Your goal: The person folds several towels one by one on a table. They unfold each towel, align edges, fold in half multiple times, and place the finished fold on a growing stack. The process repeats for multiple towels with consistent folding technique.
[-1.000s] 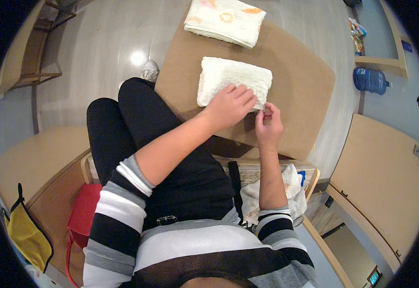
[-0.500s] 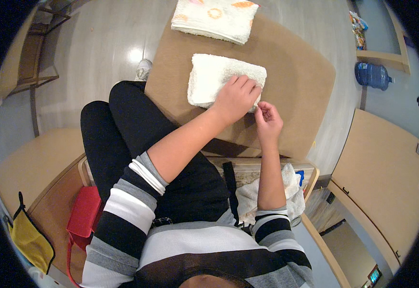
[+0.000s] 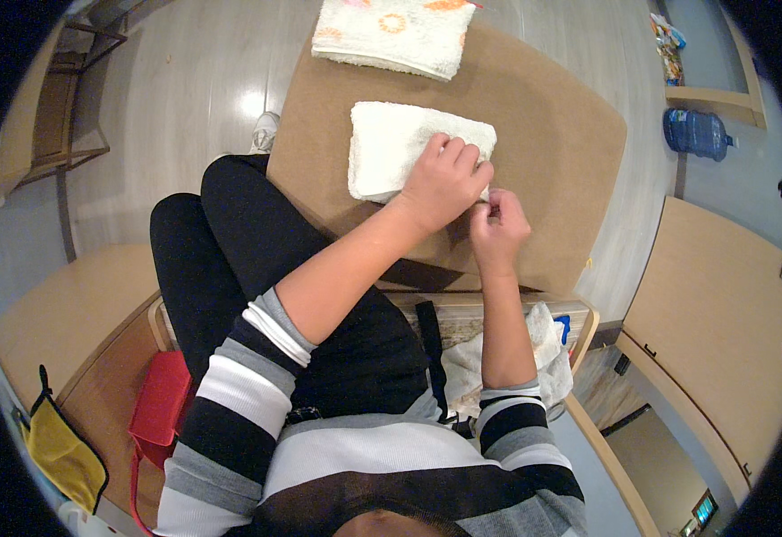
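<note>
A folded white towel [image 3: 391,148] lies on the brown tabletop [image 3: 552,143] in front of me. My left hand [image 3: 447,182] rests on its right end, the fingers curled down and closed on the cloth. Just beside it, at the towel's near right corner, my right hand [image 3: 500,231] is closed in a pinch, apparently on the edge of the cloth. The exact spot between its fingertips is mostly hidden. Farther off lies a second folded towel [image 3: 391,40], white with orange and pink patterns.
At my lower right a crumpled whitish cloth [image 3: 547,358] lies by the bench. A red bag [image 3: 162,398] and a yellow cloth pouch [image 3: 64,452] are at my lower left. A blue water jug [image 3: 695,134] lies on the floor at the far right.
My right hand has turned slightly, its fingers curling in more tightly at the towel's corner. My left hand stays almost where it was on the towel.
</note>
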`<state>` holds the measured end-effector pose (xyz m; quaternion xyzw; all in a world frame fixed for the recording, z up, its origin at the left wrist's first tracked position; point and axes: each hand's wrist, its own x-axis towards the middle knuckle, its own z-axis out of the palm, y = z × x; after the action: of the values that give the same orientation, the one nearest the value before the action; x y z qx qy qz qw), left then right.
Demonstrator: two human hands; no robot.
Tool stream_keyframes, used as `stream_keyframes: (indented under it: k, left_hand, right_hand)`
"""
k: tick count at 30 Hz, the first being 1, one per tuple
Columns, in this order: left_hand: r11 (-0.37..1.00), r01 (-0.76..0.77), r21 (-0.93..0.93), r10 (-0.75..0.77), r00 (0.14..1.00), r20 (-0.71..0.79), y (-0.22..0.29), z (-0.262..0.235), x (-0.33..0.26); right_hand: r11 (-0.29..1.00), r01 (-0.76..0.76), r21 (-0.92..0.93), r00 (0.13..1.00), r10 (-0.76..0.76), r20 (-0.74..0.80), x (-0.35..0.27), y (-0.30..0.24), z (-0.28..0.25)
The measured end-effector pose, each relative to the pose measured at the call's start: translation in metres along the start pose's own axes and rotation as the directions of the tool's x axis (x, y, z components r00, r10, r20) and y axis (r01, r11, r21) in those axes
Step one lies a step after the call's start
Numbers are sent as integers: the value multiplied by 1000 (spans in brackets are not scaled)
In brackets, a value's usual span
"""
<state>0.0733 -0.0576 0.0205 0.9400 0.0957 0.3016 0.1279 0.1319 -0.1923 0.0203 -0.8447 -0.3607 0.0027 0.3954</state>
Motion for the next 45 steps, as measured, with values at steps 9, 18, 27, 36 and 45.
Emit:
stream_keyframes:
  k: [9,18,27,36,45]
  left_hand:
    - [997,-73,37,73,997,7,-7,-2,0]
    - [999,-47,-25,48,998,28,-6,6,-10]
    - [989,-146,-40,149,984,96,-22,-10,-24]
    - [983,-181,23,171,956,240,-73,-73,-52]
    - [990,-43,133,12,975,222,-84,-68,-61]
  right_hand:
    - [1000,-12,-26,978,17,206,-16,-2,-5]
    - [963,101,-251,984,-60,167,-11,-17,-4]
    - [874,202,-442,976,-144,161,-25,-18,15]
    - [856,274,-438,959,-212,187,-29,-20,4]
    - [868,296,-399,949,-219,226,-22,-36,21]
